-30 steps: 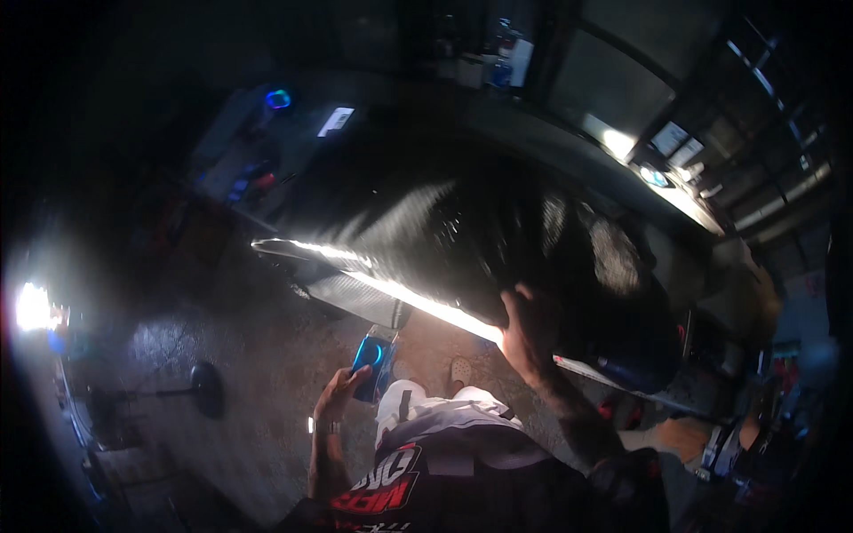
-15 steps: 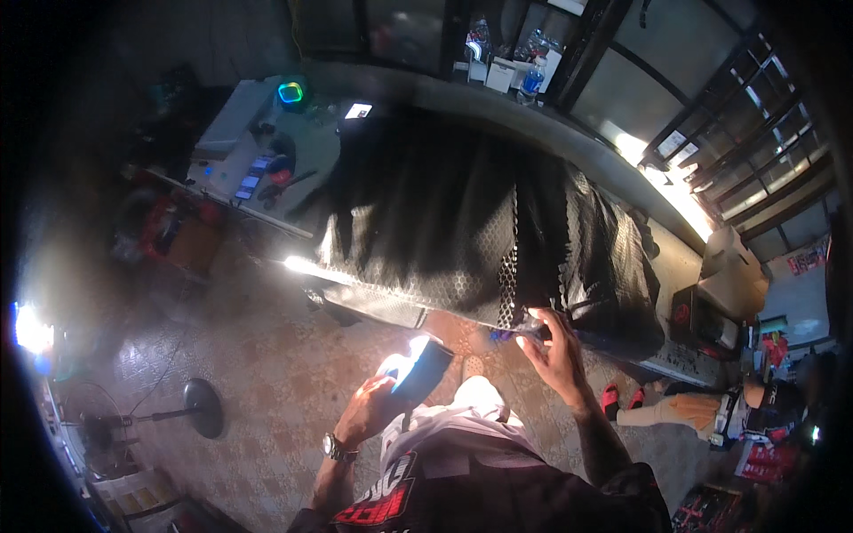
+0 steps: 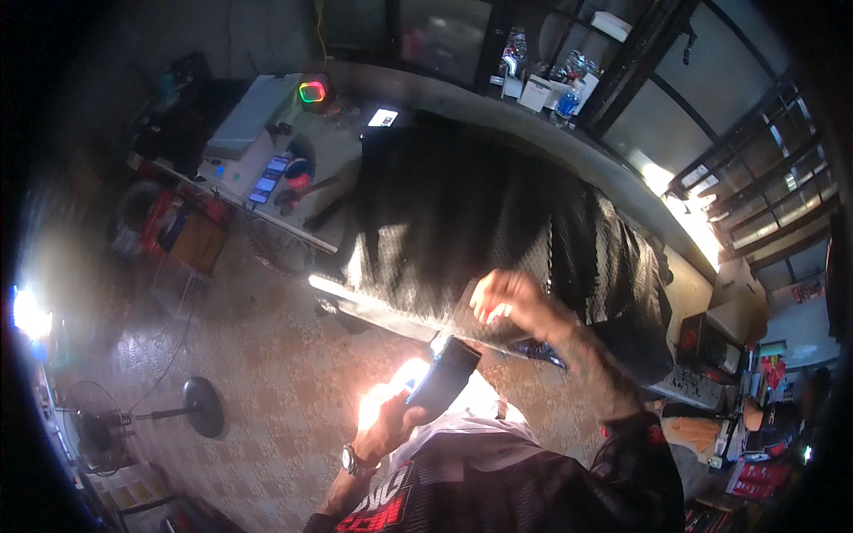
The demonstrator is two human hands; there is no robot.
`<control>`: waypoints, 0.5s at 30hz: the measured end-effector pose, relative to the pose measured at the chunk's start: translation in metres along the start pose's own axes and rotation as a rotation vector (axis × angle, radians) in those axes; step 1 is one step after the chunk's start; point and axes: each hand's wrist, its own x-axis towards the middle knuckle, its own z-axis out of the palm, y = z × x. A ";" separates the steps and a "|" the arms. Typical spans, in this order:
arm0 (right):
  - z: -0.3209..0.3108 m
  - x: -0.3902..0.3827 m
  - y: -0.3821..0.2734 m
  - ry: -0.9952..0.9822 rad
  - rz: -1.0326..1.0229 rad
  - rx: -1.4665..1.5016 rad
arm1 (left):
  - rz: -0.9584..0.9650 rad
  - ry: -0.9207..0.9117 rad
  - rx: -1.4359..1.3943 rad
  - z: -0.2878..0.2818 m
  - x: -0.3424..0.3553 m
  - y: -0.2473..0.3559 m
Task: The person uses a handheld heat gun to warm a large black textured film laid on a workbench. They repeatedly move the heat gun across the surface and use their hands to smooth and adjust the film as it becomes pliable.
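My left hand (image 3: 380, 419), with a wristwatch on its wrist, is closed round a dark blue flat box (image 3: 442, 380). Strong glare washes out part of the hand and the box's left side. My right hand (image 3: 511, 300) hovers up and right of the box, blurred, its fingers curled together. A faint, see-through sliver shows by its fingertips, too smeared to name. Behind both hands a black honeycomb-textured sheet (image 3: 444, 213) drapes over the table, with a pale front edge. Below the right forearm, a small dark blue crumpled thing (image 3: 539, 353) lies at the sheet's edge.
On the table's left are a phone (image 3: 268, 179), a lit speaker (image 3: 313, 92) and a pale long box (image 3: 253, 115). Another lit phone (image 3: 382, 118) lies behind the sheet. A fan (image 3: 203, 407) stands lower left; cardboard boxes (image 3: 736, 298) and a person (image 3: 771, 416) are at right.
My right hand has left the sheet's front edge, moving left and up toward the box, its fingers curling. My left hand has shifted slightly right with the box. The view has turned a little.
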 end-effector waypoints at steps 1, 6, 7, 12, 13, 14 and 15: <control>-0.029 0.025 -0.021 0.032 -0.066 0.035 | -0.061 0.035 0.021 -0.002 0.005 0.003; -0.216 0.191 -0.103 0.412 -0.219 -0.577 | -0.313 0.024 -0.433 -0.033 0.083 0.044; -0.250 0.223 -0.104 0.439 -0.161 -0.644 | -0.336 0.038 -0.426 -0.034 0.111 0.057; -0.349 0.349 -0.070 0.407 -0.127 -0.755 | -0.312 0.101 -0.375 -0.026 0.233 0.093; -0.358 0.364 -0.060 0.427 -0.088 -0.744 | -0.316 0.109 -0.378 -0.025 0.244 0.095; -0.359 0.377 -0.045 0.433 -0.137 -0.708 | -0.365 0.085 -0.327 -0.022 0.247 0.096; -0.360 0.385 -0.031 0.358 -0.125 -0.687 | -0.399 0.022 -0.269 -0.021 0.248 0.093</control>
